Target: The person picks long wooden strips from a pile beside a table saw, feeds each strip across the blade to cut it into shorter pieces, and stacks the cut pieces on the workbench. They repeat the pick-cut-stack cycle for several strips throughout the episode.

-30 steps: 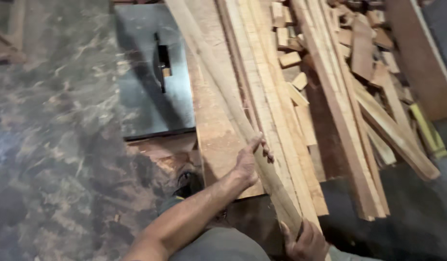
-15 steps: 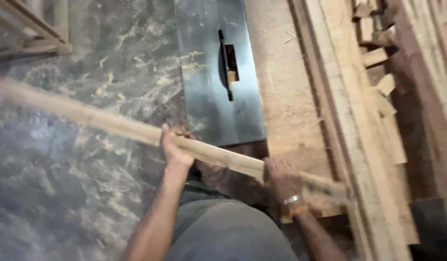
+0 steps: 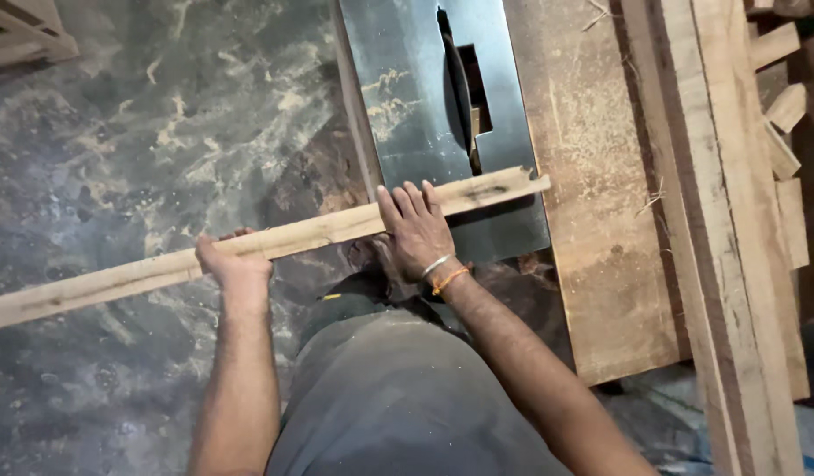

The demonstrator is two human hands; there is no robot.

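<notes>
A dusty grey floor [image 3: 116, 132], streaked with sawdust, is seen across the left half of the view. To the right, a wooden desk [image 3: 601, 264] is shown, into which a dark metal saw plate [image 3: 407, 115] with a blade slot [image 3: 460, 79] is set. Long planks [image 3: 724, 264] are stacked along the desk's right edge, with short offcuts [image 3: 781, 132] lying beside them. A long wooden strip [image 3: 319, 234] is held crosswise, its right end resting on the near edge of the saw plate, just below the slot, and its left end reaching out over the floor. The strip is gripped from below by the left hand [image 3: 235, 264], closed around it. The right hand [image 3: 416, 234] is laid flat on top of the strip, fingers extended and pressing it down at the plate's edge. Bangles [image 3: 444, 271] are worn on the right wrist.
</notes>
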